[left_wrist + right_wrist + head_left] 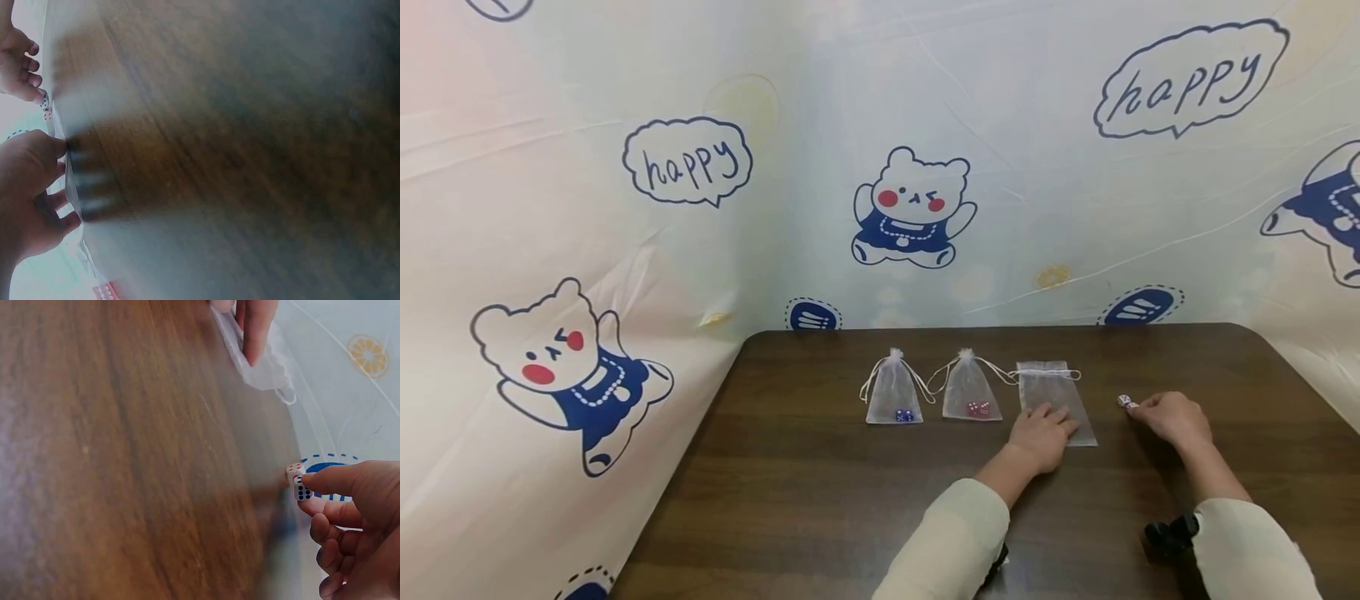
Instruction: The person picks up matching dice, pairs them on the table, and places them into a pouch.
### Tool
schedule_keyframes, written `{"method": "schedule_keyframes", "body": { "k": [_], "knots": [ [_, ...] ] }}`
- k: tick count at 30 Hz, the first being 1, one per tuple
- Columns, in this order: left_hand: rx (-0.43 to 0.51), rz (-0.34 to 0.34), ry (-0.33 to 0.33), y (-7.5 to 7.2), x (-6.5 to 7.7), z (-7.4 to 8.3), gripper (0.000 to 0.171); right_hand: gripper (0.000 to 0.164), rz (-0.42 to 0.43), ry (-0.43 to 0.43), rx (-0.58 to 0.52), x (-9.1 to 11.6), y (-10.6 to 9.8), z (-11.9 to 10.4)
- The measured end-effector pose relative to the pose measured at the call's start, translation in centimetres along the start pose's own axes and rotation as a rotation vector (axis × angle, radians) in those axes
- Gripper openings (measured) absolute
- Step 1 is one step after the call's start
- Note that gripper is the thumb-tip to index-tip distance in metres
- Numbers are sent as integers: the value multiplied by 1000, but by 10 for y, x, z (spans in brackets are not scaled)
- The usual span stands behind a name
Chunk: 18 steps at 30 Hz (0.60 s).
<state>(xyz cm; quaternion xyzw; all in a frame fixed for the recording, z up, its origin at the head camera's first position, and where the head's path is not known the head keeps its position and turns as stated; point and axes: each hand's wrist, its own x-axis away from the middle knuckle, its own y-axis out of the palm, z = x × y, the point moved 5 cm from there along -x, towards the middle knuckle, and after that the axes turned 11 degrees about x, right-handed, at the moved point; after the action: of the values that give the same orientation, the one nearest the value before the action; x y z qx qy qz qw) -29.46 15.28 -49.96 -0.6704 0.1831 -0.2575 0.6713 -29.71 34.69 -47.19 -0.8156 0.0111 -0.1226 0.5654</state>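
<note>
My left hand rests on a flat white mesh drawstring bag, its fingertips on the bag's lower part. In the left wrist view the fingers of that hand are spread, touching the bag. Over to the right, my right hand pinches a white die with blue dots between thumb and forefinger. Right beside it sits another white die, showing red dots. My right hand's other fingers are loosely curled. Whether the pinched die touches the table, I cannot tell.
Left of the flat bag lie two more mesh drawstring bags: one with red dice inside, one with blue dice. All are on a dark brown wooden table. A printed cloth hangs behind the table's far edge.
</note>
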Motion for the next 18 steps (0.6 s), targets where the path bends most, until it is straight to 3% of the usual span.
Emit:
{"method": "schedule_keyframes", "body": {
  "k": [7, 13, 18],
  "knots": [
    [21, -4, -3, -1, 1, 1, 44, 42, 93, -81, 12, 14, -3, -11],
    [12, -1, 7, -3, 3, 1, 45, 40, 105, -129, -5, 31, 0, -27],
    [19, 4, 1, -3, 2, 0, 44, 28, 139, -201, 10, 45, 3, -46]
  ]
}}
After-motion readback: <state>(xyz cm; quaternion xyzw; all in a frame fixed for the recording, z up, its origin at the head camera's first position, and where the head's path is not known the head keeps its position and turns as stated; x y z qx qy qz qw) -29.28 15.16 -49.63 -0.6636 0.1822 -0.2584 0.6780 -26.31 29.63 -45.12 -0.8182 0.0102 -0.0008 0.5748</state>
